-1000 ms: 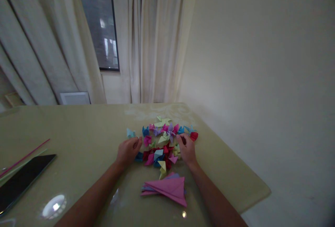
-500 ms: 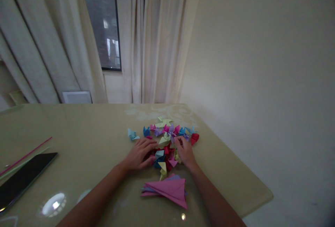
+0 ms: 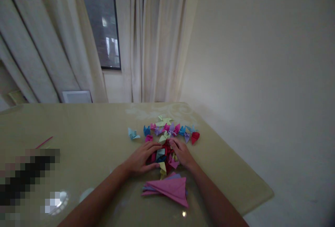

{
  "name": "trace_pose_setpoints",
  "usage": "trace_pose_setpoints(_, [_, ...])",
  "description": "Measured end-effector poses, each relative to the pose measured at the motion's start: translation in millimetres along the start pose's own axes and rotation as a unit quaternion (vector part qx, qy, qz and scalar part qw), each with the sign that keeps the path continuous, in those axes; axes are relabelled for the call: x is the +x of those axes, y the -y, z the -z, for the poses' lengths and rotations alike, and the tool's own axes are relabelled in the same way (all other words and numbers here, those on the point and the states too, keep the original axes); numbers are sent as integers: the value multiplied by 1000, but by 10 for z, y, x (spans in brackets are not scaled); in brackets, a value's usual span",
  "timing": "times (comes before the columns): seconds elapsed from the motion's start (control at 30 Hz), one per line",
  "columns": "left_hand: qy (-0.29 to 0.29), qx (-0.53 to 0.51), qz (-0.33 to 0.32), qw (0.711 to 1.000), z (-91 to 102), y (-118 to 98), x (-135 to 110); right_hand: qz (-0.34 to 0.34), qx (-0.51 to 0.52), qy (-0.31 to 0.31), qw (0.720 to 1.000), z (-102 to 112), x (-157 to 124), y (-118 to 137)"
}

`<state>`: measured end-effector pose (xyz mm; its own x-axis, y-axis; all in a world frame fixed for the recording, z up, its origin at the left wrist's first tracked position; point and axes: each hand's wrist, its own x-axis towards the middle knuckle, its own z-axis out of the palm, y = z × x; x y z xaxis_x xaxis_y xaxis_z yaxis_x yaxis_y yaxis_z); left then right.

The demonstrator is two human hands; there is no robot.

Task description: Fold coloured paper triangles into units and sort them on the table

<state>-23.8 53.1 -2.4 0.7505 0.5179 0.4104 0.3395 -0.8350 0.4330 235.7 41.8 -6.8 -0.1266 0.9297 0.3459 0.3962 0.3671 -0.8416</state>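
Note:
Several small folded-paper cranes in many colours lie in a loose heap on the table. My left hand rests over the heap's left side, fingers stretched out above a light blue folded piece and its thumb near a yellow one. At the right side my right hand has thumb and forefinger pinched beside a pale green crane and red folded paper. What sits in that pinch is hidden. A pink folded piece shows between the hands.
A stack of pink and purple folded paper lies nearer me. Behind the heap runs a row of cranes, with a red one at right and a light blue one at left. A thin pink stick lies far left.
My left hand has slid right, further over the heap, uncovering a magenta piece. My right hand has moved left, closer to the left one, and a purple crane behind it now shows.

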Motion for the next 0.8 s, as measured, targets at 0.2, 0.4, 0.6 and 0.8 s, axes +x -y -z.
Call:
trace_pose_setpoints(0.2, [-26, 48, 8, 998, 6, 41, 6, 0, 16, 33, 999, 16, -28, 37])
trace_pose_setpoints(0.4, [8, 39, 7, 999, -21, 51, 11, 0, 12, 56, 998, 44, -35, 44])
trace_pose_setpoints(0.6, [6, 16, 24, 1000, -14, 63, -1, 26, 4, 108, 994, 131, -79, 60])
trace_pose_setpoints(0.8, [16, 35, 35, 999, -42, 38, -7, 37, -7, 164, 986, 227, -124, 11])
